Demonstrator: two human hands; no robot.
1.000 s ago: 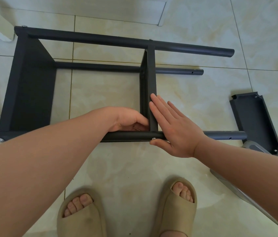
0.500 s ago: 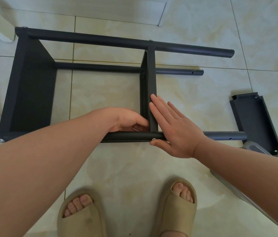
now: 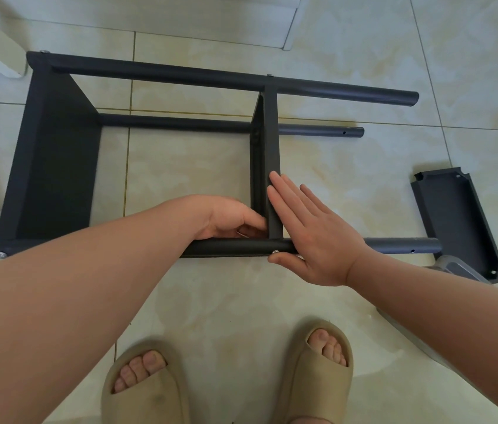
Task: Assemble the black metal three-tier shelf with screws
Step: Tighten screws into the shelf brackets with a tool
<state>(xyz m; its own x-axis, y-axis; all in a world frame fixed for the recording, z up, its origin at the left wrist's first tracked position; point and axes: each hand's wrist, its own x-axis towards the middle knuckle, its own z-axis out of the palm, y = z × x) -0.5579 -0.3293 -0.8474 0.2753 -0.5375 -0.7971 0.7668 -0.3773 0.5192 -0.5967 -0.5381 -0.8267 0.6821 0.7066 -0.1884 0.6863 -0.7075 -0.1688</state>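
Roughly two thirds done: the shelf frame [image 3: 155, 73] lies on its side at mid-frame, with the end tier [image 3: 55, 154] at left and the middle tier [image 3: 272, 133] mounted. The right hand [image 3: 312, 237] presses flat, fingers straight, against the middle tier. The left hand [image 3: 232, 218] curls into its lower corner; whether it grips anything I cannot tell. The third tier [image 3: 455, 221] lies loose at right.
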